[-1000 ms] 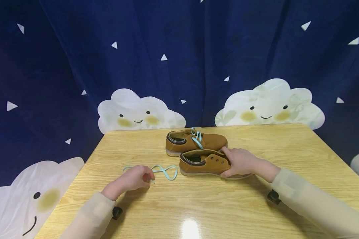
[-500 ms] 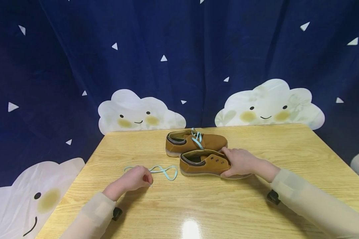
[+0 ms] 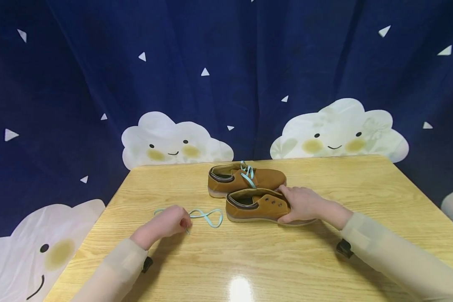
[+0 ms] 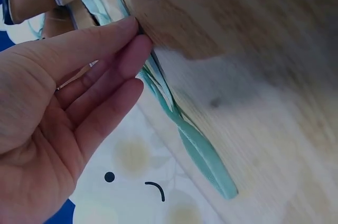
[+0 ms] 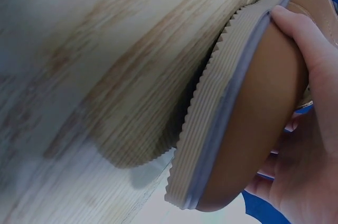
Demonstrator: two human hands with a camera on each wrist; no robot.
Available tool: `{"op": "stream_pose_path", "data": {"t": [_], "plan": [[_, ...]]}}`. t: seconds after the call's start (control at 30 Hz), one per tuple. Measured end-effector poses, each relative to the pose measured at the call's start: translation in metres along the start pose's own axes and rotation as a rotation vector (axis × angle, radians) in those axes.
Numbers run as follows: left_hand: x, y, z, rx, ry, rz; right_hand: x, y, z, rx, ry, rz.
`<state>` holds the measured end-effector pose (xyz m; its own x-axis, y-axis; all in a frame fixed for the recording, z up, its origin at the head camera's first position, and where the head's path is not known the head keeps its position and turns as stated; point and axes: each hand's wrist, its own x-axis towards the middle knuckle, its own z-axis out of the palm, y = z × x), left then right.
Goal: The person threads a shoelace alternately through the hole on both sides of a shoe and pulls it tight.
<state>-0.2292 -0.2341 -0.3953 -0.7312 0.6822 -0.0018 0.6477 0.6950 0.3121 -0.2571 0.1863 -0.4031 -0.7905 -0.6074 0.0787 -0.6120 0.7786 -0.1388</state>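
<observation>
Your left hand (image 3: 166, 222) pinches the light-blue lace (image 3: 207, 216) lying on the table (image 3: 249, 260), at 9 o'clock of the near unlaced shoe (image 3: 258, 206), whose toe your right hand (image 3: 303, 204) grips, thumb on the sole.

The tabletop (image 3: 272, 260) is pale grained wood with a glossy finish that throws back a bright spot of light. The near shoe (image 3: 257, 206) under the right hand (image 3: 303, 204) looks like matt brown suede with a ribbed rubbery sole, as does the far shoe (image 3: 245, 179). The loose lace (image 3: 207, 216) is flat, smooth light-blue woven cloth, and the curtain (image 3: 226, 84) behind is soft matt fabric.
</observation>
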Motion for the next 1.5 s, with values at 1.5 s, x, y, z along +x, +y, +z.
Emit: {"op": "stream_pose_path", "data": {"t": [1.5], "plan": [[0.031, 0.033, -0.014, -0.916, 0.300, -0.211, -0.029, 0.014, -0.030, 0.390, 0.034, 0.003]]}}
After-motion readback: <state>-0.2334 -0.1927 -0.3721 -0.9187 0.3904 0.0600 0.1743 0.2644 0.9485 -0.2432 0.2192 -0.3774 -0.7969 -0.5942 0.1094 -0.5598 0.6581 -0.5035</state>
